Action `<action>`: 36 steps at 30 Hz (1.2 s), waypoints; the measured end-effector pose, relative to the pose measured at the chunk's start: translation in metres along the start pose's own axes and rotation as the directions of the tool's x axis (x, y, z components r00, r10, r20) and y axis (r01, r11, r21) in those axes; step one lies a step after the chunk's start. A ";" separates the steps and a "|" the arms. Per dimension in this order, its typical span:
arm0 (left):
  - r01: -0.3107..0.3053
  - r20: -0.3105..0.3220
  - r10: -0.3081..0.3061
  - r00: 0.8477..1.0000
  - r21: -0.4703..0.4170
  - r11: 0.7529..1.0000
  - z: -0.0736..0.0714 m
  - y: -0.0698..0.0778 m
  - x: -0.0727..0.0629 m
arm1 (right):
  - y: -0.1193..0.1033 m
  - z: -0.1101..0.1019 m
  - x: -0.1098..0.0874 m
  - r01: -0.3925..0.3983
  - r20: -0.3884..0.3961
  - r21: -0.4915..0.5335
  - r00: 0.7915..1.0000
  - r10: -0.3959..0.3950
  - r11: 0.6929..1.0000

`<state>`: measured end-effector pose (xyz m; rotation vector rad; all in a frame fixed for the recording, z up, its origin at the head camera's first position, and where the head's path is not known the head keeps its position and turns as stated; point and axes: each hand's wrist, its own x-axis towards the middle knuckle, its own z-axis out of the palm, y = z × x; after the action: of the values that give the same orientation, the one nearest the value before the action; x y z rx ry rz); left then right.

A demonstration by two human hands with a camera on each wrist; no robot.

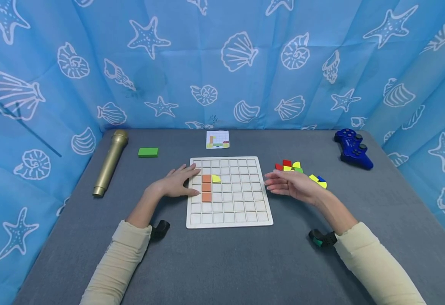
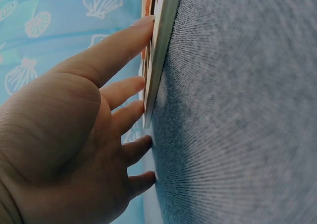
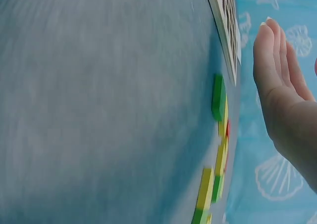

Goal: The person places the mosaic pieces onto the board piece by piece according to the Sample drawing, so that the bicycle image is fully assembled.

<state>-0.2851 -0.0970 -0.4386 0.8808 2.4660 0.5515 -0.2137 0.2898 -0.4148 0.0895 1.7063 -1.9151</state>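
Evidently stiff and light: a wooden grid board (image 1: 228,225)

The board lies flat on the gray table (image 1: 222,267) and would probably slide easily; its rim looks the best hold. The left hand (image 1: 176,183) is spread wide, thumb and fingertips touching the board's left side, pinching nothing. Beside its right edge, the right hand (image 1: 296,186) hovers, fingers extended, nothing visible in them, partly screening loose colored blocks (image 1: 287,162). Three orange square tiles (image 1: 206,187) and a yellow quarter-round tile (image 1: 216,178) sit on the board, likely hard, best pinched by their edges. Beyond its far edge lies a pattern card (image 1: 217,139).
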 end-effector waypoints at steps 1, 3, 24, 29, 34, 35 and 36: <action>0.000 0.000 0.000 1.000 0.000 1.000 0.000 0.000 0.000 | -0.001 -0.004 -0.002 0.003 -0.006 0.003 1.000 -0.003 1.000; 0.000 -0.001 0.000 1.000 0.001 1.000 0.000 0.000 0.000 | -0.002 -0.010 -0.006 0.013 -0.012 0.000 1.000 -0.013 1.000; 0.009 0.009 -0.009 1.000 0.001 1.000 0.000 0.000 0.001 | 0.008 -0.101 -0.074 0.163 -0.069 0.194 0.986 -0.153 0.967; 0.013 0.009 -0.013 1.000 -0.001 1.000 0.000 -0.001 0.001 | 0.014 -0.118 -0.086 0.179 -0.130 0.187 0.979 -0.156 0.966; 0.016 0.008 -0.016 1.000 -0.002 1.000 0.000 0.000 0.001 | 0.016 -0.129 -0.090 0.143 -0.213 0.044 0.968 -0.131 0.989; 0.016 0.007 -0.016 1.000 -0.001 1.000 0.000 0.000 0.001 | 0.016 -0.130 -0.090 0.121 -0.235 0.001 0.965 -0.117 0.993; 0.017 0.007 -0.017 1.000 0.000 1.000 0.000 0.000 0.001 | 0.016 -0.131 -0.090 0.094 -0.254 -0.041 0.962 -0.102 0.995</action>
<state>-0.2857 -0.0958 -0.4390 0.8601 2.4651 0.5417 -0.1720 0.4439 -0.4168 0.2559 1.9386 -2.0218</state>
